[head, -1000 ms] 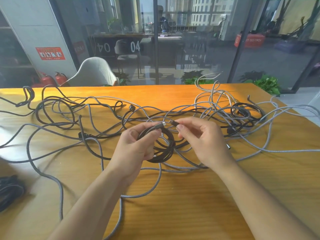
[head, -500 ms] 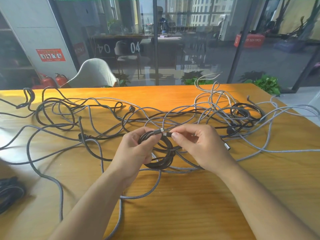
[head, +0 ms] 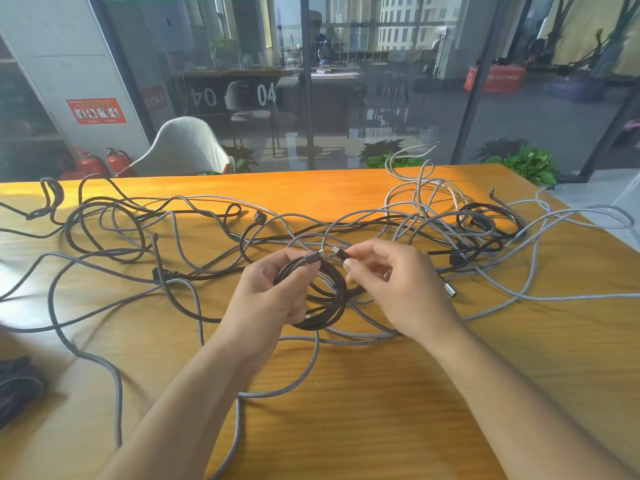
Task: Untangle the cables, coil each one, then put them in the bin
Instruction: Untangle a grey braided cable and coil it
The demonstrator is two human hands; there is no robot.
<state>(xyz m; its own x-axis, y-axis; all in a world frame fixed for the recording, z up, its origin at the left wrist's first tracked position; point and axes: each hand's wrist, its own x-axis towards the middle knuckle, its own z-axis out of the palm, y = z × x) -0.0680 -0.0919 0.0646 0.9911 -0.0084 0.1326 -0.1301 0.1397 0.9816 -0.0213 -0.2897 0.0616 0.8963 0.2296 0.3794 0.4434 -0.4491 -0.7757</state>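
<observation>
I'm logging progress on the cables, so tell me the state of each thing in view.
Dark braided cable coil: coiled, held in left hand.
Its two plug ends: apart, right hand pinching one.
Grey braided cables: tangled, loose on orange wooden table.

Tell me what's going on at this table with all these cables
A person is sorting a tangle of cables on a wooden table. The left hand holds a coiled black cable, while the right hand pinches one of its connector ends. Many grey and black cables lie loose and tangled across the table. No bin is clearly in view.
</observation>
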